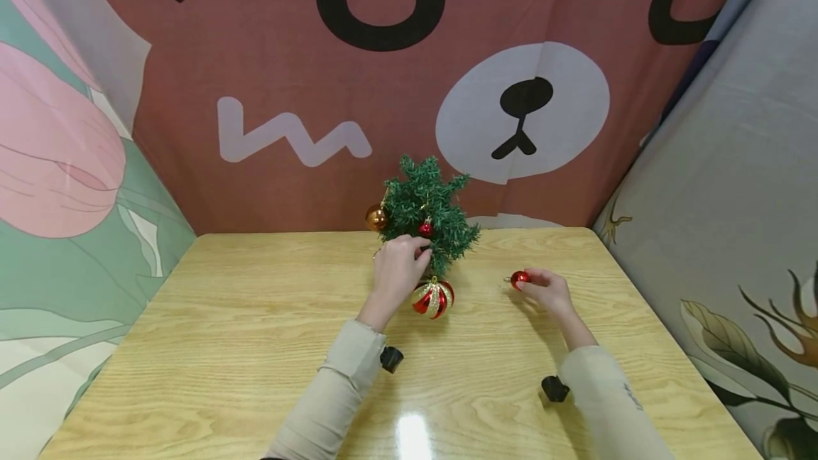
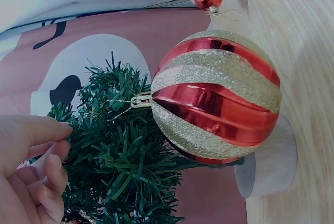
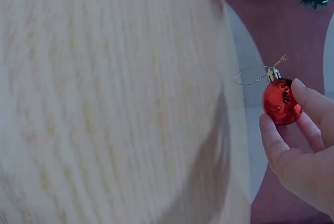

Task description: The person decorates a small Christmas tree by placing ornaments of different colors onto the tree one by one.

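A small green artificial Christmas tree (image 1: 428, 197) stands at the back of the table. My left hand (image 1: 399, 265) is at its front, thumb and fingertips close together against the foliage; whether a twig lies between them cannot be made out. Just below that hand hangs a large red-and-gold striped bauble (image 2: 219, 98). My right hand (image 1: 549, 293), off to the right, pinches a small shiny red bauble (image 3: 282, 101) between thumb and fingers, its gold loop (image 3: 250, 75) hanging free. On the tree are an orange-gold bauble (image 1: 376, 217) at the left and another small red bauble (image 1: 425, 228).
The tree's round pale base (image 2: 271, 161) rests on the wooden table (image 1: 255, 318). Behind the table hangs a brown cloth (image 1: 287, 197) with a cartoon face. Patterned curtains (image 1: 735, 162) close off both sides. Black wrist-camera parts (image 1: 391, 358) jut out near the cuffs.
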Motion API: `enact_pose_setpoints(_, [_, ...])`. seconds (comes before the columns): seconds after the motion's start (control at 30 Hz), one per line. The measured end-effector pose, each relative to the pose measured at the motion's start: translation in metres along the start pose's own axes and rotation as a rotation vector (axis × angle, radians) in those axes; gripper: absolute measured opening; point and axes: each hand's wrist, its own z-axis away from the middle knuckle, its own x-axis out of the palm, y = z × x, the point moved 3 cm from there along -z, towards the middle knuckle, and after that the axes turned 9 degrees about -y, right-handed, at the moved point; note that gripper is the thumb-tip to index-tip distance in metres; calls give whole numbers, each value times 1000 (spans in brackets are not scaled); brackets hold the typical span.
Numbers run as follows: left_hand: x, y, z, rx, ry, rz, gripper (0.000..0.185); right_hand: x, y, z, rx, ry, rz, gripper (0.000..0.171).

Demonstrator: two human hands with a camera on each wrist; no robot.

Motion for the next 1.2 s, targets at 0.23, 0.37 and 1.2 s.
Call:
enact_pose_setpoints(0.23, [1, -1, 0, -4, -1, 3, 12, 0, -10, 1, -36, 10, -19, 45])
enact_pose_setpoints(0.37, [0, -1, 0, -7, -4, 6, 12, 2, -19, 3, -32, -5, -32, 45])
enact_pose_setpoints(1.2, [-2, -1, 0, -3, -3, 6, 12, 18, -65, 17, -126, -11, -200, 47])
